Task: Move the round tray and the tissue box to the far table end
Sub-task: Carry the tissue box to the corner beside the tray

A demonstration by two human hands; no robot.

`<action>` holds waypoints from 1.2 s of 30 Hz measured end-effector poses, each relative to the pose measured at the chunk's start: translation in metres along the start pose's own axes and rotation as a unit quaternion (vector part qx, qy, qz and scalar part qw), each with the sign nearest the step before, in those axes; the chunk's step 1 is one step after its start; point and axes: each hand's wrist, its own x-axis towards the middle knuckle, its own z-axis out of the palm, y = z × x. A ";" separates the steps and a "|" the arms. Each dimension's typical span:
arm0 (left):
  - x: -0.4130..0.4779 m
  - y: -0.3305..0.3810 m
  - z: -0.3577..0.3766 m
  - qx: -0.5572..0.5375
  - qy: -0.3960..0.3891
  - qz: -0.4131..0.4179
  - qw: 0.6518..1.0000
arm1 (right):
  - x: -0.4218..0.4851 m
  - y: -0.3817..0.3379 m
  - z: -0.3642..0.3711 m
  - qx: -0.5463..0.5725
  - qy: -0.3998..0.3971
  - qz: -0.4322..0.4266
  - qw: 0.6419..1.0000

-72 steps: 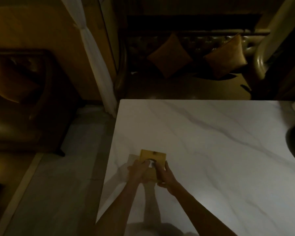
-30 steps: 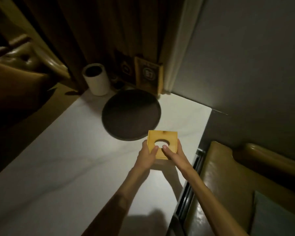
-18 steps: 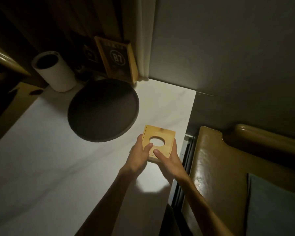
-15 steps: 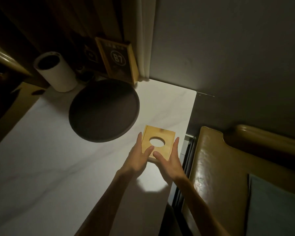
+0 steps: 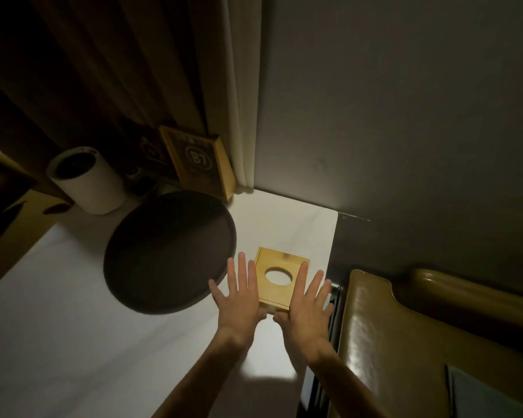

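Square yellow wooden tissue box (image 5: 280, 278) w/ a round hole in its lid sits flat on the white marble-look table (image 5: 73, 312), lower centre of frame, near the table's right edge and just right of the dark round tray (image 5: 169, 251); box and tray look apart, tho the gap is hid by the left hand (image 5: 239, 292). Left hand is spread flat, fingers straight, just left of the box, gripping nothing; right hand (image 5: 307, 303) likewise splayed over the box's right side, fingertips resting on or just above the lid, can't tell which, not clamped. Box prob. stiff, light, smooth-sided, so best taken by two opposite side walls w/ both palms, not by the lid, which may lift off. Tray prob. rigid, thin, wide: grip at the rim, both sides, keep level. Count: 1 tissue box, 1 round tray, 2 hands, 1 white cylinder holder (image 5: 86, 179) upper left, 1 wood-framed "87" sign (image 5: 198, 161) behind tray, 1 tan leather seat (image 5: 405, 342) at right.
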 end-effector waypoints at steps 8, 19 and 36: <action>0.089 0.024 -0.015 -0.004 0.028 -0.039 0.999 | 0.082 -0.010 -0.034 0.022 -0.007 0.050 0.998; 0.168 0.043 -0.025 -0.016 0.064 -0.019 0.998 | 0.153 -0.013 -0.060 0.062 -0.001 0.067 0.996; 0.212 0.048 -0.032 -0.026 0.094 0.012 0.995 | 0.190 -0.016 -0.071 0.084 0.045 0.015 0.995</action>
